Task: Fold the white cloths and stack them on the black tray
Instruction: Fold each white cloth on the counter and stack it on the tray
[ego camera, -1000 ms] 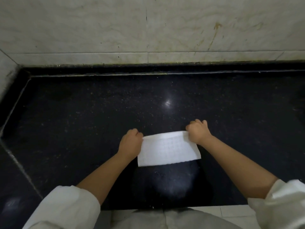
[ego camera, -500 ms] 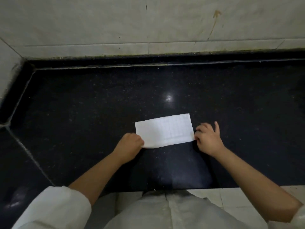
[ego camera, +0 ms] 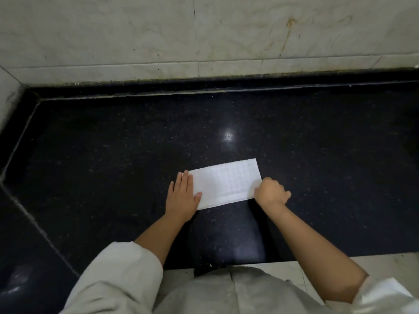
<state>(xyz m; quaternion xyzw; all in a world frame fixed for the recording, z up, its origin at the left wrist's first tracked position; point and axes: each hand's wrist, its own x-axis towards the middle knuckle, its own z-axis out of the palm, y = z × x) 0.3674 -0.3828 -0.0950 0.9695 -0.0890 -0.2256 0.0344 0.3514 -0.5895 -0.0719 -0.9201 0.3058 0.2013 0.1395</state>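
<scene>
A white cloth (ego camera: 226, 183), folded into a long rectangle with a faint grid pattern, lies flat on the black speckled counter (ego camera: 113, 155). My left hand (ego camera: 182, 196) lies flat with straight fingers at the cloth's left end, thumb resting on the cloth. My right hand (ego camera: 271, 192) is curled at the cloth's right near corner and pinches that edge. No black tray is in view.
A pale marble wall (ego camera: 204, 37) rises behind the counter, with a raised black lip along its base. A seam crosses the counter at the left (ego camera: 34, 218). The counter's front edge and pale floor tiles (ego camera: 374, 261) lie near my body.
The cloth was held up, then laid flat on the counter. My left hand let go and flattened at the left end. My right hand curled onto the right corner.
</scene>
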